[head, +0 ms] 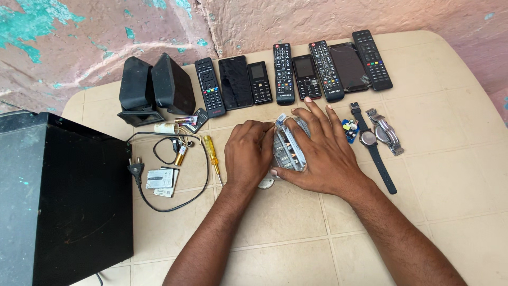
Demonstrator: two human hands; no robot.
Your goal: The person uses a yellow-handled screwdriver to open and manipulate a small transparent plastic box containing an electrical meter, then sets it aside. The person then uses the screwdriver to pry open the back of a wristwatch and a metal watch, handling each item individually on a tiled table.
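Both my hands rest on the beige table point(455, 175), closed around a small opened grey electronic device point(288, 147) with its inner parts showing. My left hand point(247, 153) grips its left edge with curled fingers. My right hand point(323, 151) lies over its right side, fingers spread across the top, thumb under the near end. A yellow-handled screwdriver point(212, 153) lies just left of my left hand. A small blue circuit piece point(350, 130) sits by my right fingertips.
Several remotes and phones line the far edge, among them a black remote point(283, 72) and a dark smartphone point(235, 82). Two wristwatches point(377, 140) lie to the right. Two black speakers point(153, 87), a plug cable point(138, 170), batteries point(161, 180) and a large black box point(58, 201) stand left.
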